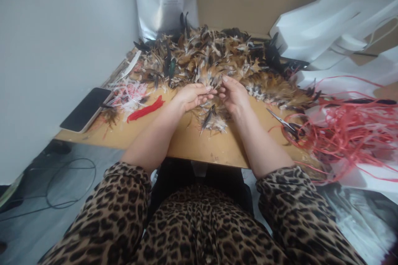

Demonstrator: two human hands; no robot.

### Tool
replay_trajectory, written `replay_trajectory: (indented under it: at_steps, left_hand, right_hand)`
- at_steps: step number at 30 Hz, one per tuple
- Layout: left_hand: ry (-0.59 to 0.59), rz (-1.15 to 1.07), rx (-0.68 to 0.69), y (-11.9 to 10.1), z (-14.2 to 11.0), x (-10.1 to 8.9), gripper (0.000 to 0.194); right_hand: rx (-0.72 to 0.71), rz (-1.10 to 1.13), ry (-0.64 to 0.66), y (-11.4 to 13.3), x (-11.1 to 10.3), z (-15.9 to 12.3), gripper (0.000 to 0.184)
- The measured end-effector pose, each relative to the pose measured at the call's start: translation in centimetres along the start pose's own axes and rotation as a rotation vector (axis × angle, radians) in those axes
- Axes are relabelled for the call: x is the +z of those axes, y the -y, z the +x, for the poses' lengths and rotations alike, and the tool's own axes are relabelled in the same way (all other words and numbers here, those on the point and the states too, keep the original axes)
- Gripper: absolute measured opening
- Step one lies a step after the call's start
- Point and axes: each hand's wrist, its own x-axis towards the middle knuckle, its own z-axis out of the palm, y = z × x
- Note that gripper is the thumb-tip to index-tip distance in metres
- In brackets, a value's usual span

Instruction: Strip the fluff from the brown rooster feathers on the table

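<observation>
My left hand (195, 94) and my right hand (233, 94) meet over the middle of the table, fingertips almost touching. Between thumb and fingers, the left pinches a small bunch of brown feathers (209, 78) by its lower end. Curled at the bunch's right side, my right hand has its thumb and forefinger closed on a feather there. Behind both hands spreads a large heap of brown and black feathers (186, 56). A smaller scatter of feathers (214, 122) lies on the table just below them. Where the fingers meet, the quill ends are too small to make out.
On the left are a phone (87, 109), a bundle of red thread (145, 109) and white and pink strips (129, 93). Scissors (287, 123) lie right, beside tangled red ribbon (351, 132). A silver bag (168, 4) stands behind the heap. A row of feathers (280, 87) lies right of my hands.
</observation>
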Motion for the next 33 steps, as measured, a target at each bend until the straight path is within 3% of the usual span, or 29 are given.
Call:
replay_trajectory:
  at_steps: [13,24,33]
  left_hand:
    - [-0.063,-0.077,0.075,-0.1,0.2,0.0,0.007]
    - [-0.128,0.073,0.167,0.2,0.2,0.3,0.01]
    - [-0.123,0.158,0.171,0.2,0.1,0.3,0.012]
  right_hand:
    - [0.079,-0.003,0.009,-0.2,0.7,-0.7,0.038]
    - [-0.101,-0.153,-0.027,-0.9,1.1,-0.9,0.03]
    - [-0.109,-0.187,-0.043,-0.8,1.4,-1.1,0.026]
